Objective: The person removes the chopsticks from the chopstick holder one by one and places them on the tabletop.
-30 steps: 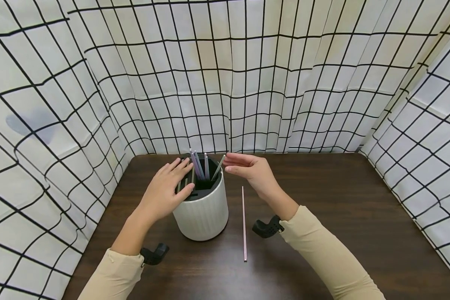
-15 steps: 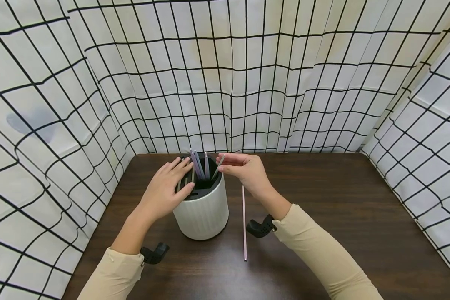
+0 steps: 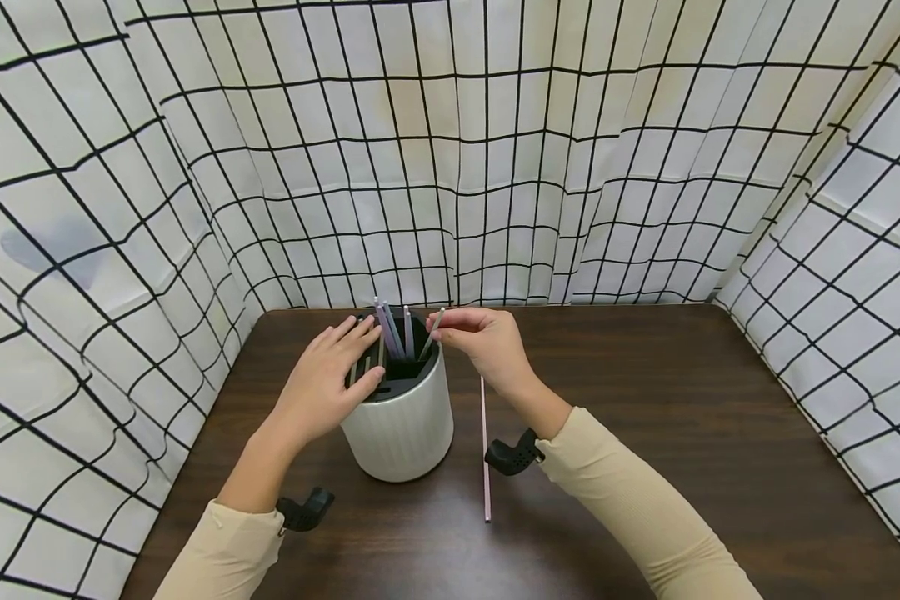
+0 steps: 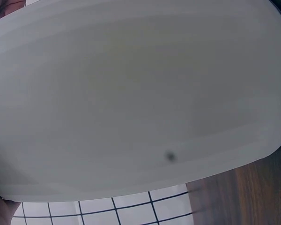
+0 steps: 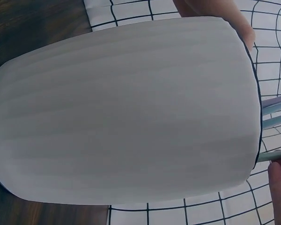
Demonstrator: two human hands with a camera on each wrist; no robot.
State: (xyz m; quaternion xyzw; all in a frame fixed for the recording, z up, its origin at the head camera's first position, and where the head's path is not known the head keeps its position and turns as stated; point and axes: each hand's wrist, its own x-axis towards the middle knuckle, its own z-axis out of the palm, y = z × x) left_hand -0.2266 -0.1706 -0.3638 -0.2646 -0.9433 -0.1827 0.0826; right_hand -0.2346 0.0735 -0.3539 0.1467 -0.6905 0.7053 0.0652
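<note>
A white ribbed utensil holder (image 3: 401, 437) with a black slotted top stands on the table. My left hand (image 3: 326, 371) rests over the slotted side of the top, fingers spread and thumb near the front rim. Several lilac and bluish chopsticks (image 3: 392, 333) stand in the open compartment. At the right rim my right hand (image 3: 487, 346) pinches the upper part of a pale green chopstick (image 5: 269, 156) between thumb and fingers; its lower end is inside the holder. In the left wrist view the holder wall (image 4: 131, 93) fills most of the frame.
A single pink chopstick (image 3: 486, 492) lies on the dark wooden table (image 3: 645, 400) right of the holder, partly under the right wrist's black camera mount (image 3: 512, 454). White curtains with black grid lines (image 3: 495, 208) enclose the back and sides.
My right hand has moved left to the holder's rim and its fingers have closed on the green chopstick, which stands slightly more upright. The left hand stays on the holder's top.
</note>
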